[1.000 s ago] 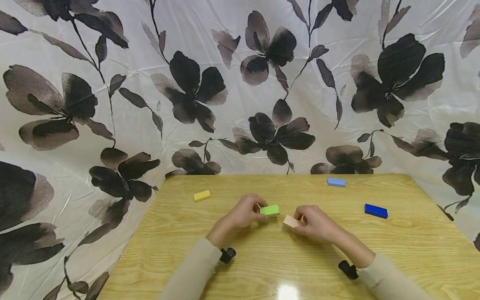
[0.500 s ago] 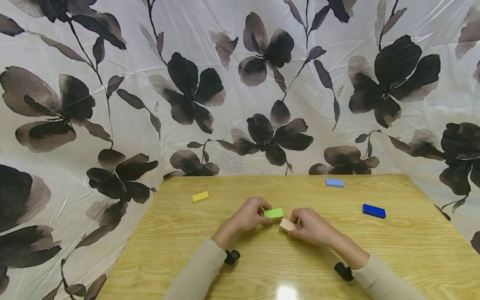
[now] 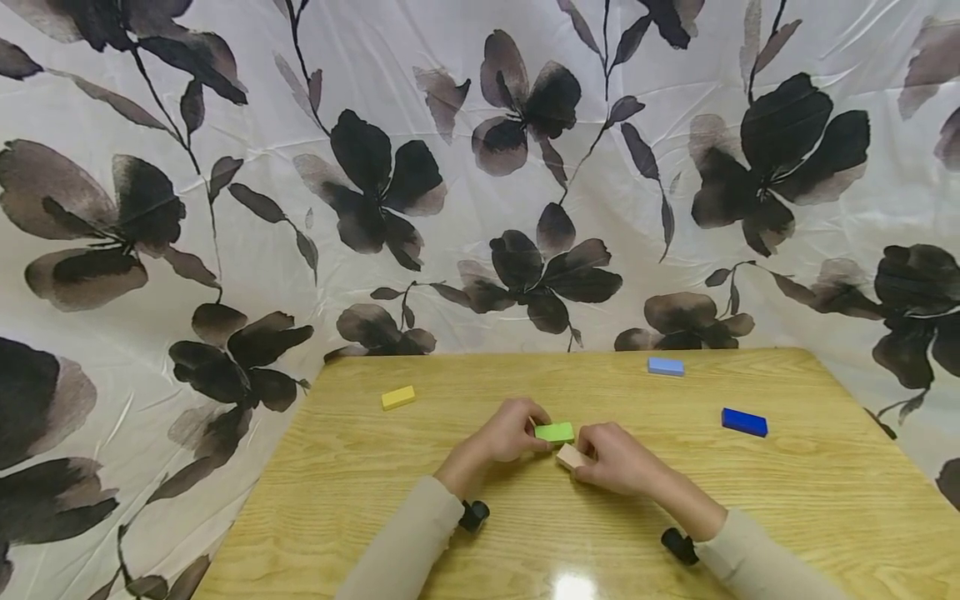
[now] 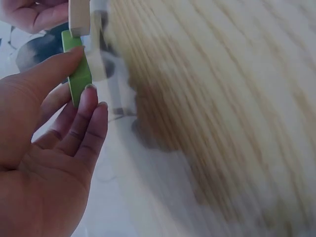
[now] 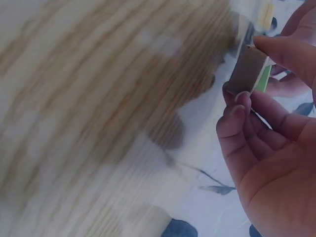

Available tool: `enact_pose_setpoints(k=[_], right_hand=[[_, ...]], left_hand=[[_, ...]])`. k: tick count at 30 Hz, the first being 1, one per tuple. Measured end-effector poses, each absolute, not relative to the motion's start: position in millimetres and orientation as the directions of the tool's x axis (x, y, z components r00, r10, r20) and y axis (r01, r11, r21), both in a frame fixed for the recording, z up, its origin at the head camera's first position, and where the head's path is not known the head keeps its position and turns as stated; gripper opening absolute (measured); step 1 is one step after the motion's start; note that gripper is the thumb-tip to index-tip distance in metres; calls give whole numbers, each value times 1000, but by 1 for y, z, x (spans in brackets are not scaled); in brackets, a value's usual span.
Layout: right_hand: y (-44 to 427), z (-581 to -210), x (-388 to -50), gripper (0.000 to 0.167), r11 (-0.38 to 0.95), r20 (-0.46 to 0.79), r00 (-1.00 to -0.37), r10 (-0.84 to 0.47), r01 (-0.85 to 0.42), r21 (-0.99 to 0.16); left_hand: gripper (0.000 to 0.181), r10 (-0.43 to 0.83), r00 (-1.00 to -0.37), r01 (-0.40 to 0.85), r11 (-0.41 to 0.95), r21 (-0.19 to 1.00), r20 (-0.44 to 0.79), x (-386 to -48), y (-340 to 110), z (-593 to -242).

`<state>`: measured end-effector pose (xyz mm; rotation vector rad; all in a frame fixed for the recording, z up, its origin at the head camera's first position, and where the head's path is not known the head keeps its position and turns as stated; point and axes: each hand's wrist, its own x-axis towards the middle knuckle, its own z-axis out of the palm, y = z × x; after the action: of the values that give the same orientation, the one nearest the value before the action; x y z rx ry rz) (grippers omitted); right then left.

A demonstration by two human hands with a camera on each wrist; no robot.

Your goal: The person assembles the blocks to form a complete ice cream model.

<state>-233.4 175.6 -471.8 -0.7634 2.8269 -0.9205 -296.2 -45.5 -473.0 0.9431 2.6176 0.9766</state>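
Over the middle of the table, my left hand (image 3: 512, 431) pinches a green block (image 3: 555, 432) between thumb and fingers. Just to its right, my right hand (image 3: 618, 458) grips a pale wooden block (image 3: 572, 457), which is tilted and sits a little nearer to me than the green one. In the left wrist view the end of the wooden block (image 4: 79, 19) overlaps the top of the green block (image 4: 79, 74); whether they touch I cannot tell. From the right wrist, the wooden block (image 5: 248, 70) covers most of the green block (image 5: 263, 79).
A yellow block (image 3: 398, 397) lies at the back left of the wooden table (image 3: 315, 500). Towards the right are a light blue block (image 3: 666, 367) near the back edge and a dark blue block (image 3: 745, 422). A floral cloth (image 3: 450, 192) hangs behind the table.
My left hand has carried the green block to the right and slightly nearer. The right hand has brought the wooden block slightly left and nearer, so the gap between the blocks has shrunk.
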Motion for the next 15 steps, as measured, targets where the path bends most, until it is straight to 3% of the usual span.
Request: enact_pose_setpoints(k=[15], right_hand=[[166,-477,-228,29,719,39,-907,-420,-358,-596]], left_hand=[[27,651,-759,507,606,613,-16,-300,-35,-478]])
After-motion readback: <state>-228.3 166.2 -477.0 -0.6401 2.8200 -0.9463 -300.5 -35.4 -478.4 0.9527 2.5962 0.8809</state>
